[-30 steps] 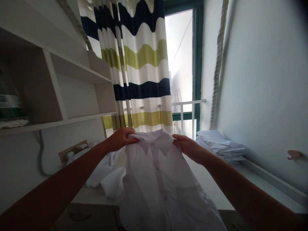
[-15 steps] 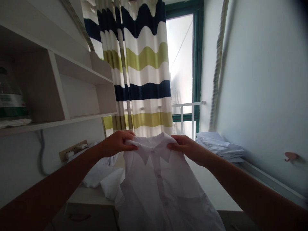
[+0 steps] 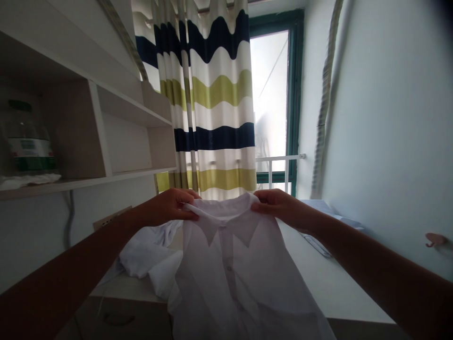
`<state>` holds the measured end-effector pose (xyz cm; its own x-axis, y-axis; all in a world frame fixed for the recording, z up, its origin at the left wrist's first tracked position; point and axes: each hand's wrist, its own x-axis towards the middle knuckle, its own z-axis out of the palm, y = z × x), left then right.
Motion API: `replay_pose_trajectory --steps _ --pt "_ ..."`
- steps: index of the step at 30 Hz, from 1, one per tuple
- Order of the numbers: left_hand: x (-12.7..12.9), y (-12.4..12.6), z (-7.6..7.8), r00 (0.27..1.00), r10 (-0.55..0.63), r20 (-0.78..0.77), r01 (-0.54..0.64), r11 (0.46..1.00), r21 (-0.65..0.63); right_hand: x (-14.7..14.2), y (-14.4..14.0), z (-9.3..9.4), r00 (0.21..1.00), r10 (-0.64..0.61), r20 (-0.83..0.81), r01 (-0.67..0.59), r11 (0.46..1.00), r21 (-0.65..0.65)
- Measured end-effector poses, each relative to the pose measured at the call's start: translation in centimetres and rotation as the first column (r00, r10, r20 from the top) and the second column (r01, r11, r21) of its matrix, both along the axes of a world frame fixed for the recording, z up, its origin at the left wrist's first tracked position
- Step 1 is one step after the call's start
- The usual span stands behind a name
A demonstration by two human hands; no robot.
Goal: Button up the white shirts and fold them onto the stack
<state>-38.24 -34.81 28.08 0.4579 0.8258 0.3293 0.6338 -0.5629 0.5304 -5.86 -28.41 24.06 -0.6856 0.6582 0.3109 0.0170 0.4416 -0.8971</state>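
Observation:
A white button-up shirt (image 3: pixel 230 274) hangs from both my hands, its front facing me and its pointed collar uppermost. My left hand (image 3: pixel 180 204) pinches the collar at the left end, thumb in front. At the opposite end, my right hand (image 3: pixel 271 203) grips the collar the same way. The placket runs down the middle with buttons showing, and the shirt's lower part leaves the bottom of the view. To the left, a rumpled heap of white cloth (image 3: pixel 148 252) lies on the desk (image 3: pixel 329 283).
Folded white shirts (image 3: pixel 318 208) lie at the back right, partly behind my right arm. On the left, a wall shelf (image 3: pixel 138 172) holds a plastic bottle (image 3: pixel 30 141). A striped curtain (image 3: pixel 222 113) hangs beside the window. A hook (image 3: pixel 435 240) sticks out from the right wall.
The shirt collar has spread a little wider between my hands, its neck opening showing more. My view has shifted slightly left. My right arm now covers more of the folded stack.

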Motion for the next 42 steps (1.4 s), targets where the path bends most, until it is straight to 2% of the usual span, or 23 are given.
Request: replay_pose_trajectory --steps 4,9,14,17,19,21,23,27,30,32,34,36,39,42 --pt "-1.0 0.4 0.4 0.999 -0.004 0.035 0.005 0.999 -0.033 -0.5 0.1 0.5 0.99 -0.123 -0.074 0.129 0.988 0.087" --pt "-1.8 0.9 0.0 0.982 0.015 0.191 0.006 0.994 -0.108 -0.6 0.3 2.2 0.96 -0.28 -0.02 0.273 0.917 0.291" --pt "-0.6 1.4 -1.8 0.903 0.001 0.429 0.025 0.998 -0.057 -0.5 0.4 3.7 0.92 -0.389 0.044 0.328 0.828 0.454" --pt "0.7 2.0 -3.0 0.828 0.019 0.561 -0.021 1.0 -0.002 -0.4 0.4 4.1 0.892 -0.448 0.058 0.362 0.786 0.501" --pt "1.5 2.4 -3.5 0.793 0.036 0.608 -0.065 0.998 0.026 -0.2 0.3 4.2 0.89 -0.452 0.048 0.367 0.777 0.511" --pt "2.0 2.6 -3.7 0.8 0.043 0.598 -0.099 0.993 0.061 0.1 -0.2 4.4 0.897 -0.441 0.037 0.363 0.78 0.51" --pt "2.3 2.9 -3.9 0.838 0.035 0.544 -0.126 0.983 0.131 0.6 -0.7 4.6 0.902 -0.429 0.048 0.351 0.793 0.499" --pt "2.3 4.3 -4.8 0.901 0.089 0.426 -0.228 0.931 0.286 1.1 -0.4 3.9 0.905 -0.406 0.128 0.289 0.807 0.515" --pt "2.3 6.7 -5.7 0.896 0.098 0.434 -0.205 0.957 0.207 1.0 2.2 2.0 0.891 -0.432 0.137 0.31 0.802 0.51" --pt "2.3 9.1 -6.2 0.893 0.095 0.441 -0.155 0.983 0.102 0.7 5.0 0.2 0.896 -0.441 0.052 0.369 0.804 0.467" --pt "2.0 12.0 -6.7 0.903 0.122 0.411 -0.143 0.989 0.022 0.5 8.2 -1.7 0.909 -0.415 -0.034 0.396 0.837 0.379" --pt "1.6 15.2 -7.4 0.922 0.151 0.357 -0.146 0.988 -0.04 0.4 11.2 -3.3 0.931 -0.358 -0.068 0.364 0.897 0.252" --pt "0.7 19.8 -9.0 0.937 0.139 0.321 -0.114 0.989 -0.098 0.9 15.2 -4.9 0.971 -0.237 -0.022 0.238 0.968 0.077" --pt "-0.1 23.6 -10.7 0.939 0.121 0.322 -0.094 0.991 -0.099 1.7 18.9 -5.5 0.966 -0.219 0.134 0.214 0.975 0.053"
